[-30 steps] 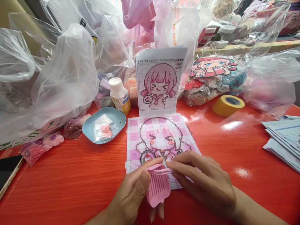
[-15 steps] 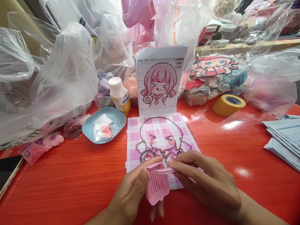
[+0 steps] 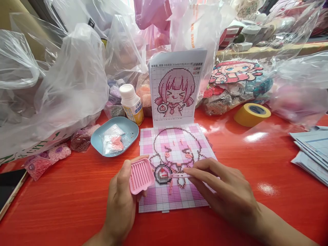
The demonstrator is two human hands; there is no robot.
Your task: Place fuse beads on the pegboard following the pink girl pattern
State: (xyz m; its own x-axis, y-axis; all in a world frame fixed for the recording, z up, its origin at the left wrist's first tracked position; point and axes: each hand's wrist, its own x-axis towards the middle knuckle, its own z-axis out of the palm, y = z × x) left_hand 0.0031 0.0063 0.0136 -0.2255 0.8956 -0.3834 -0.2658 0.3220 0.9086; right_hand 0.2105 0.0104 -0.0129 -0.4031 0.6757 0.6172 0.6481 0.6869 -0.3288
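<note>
My left hand (image 3: 123, 194) grips a small pink ridged bead tray (image 3: 142, 176), tilted toward me, with a line of orange-pink beads along its left groove. Pink tweezers (image 3: 180, 175) are pinched in my right hand (image 3: 220, 188), their tips over the lower part of the pegboard. On that pink-and-white checked pegboard (image 3: 151, 205), fuse beads outline a character with a round head, squinting eyes and a round emblem (image 3: 163, 174). Whether the tweezer tips carry a bead is too small to tell. Behind the board stands a printed pattern sheet (image 3: 173, 94) of the same character.
Left of the board is a blue plate (image 3: 96, 138) with a small bag of beads, and a white-capped bottle (image 3: 131, 102) stands behind it. Yellow tape (image 3: 242, 116) and papers (image 3: 311, 150) lie right. Plastic bags (image 3: 74, 68) crowd the back; a phone (image 3: 11, 184) lies far left.
My left hand has carried the bead tray leftward and up, off the board's middle. The tweezers have left the tray and now hover over the board beside the round emblem.
</note>
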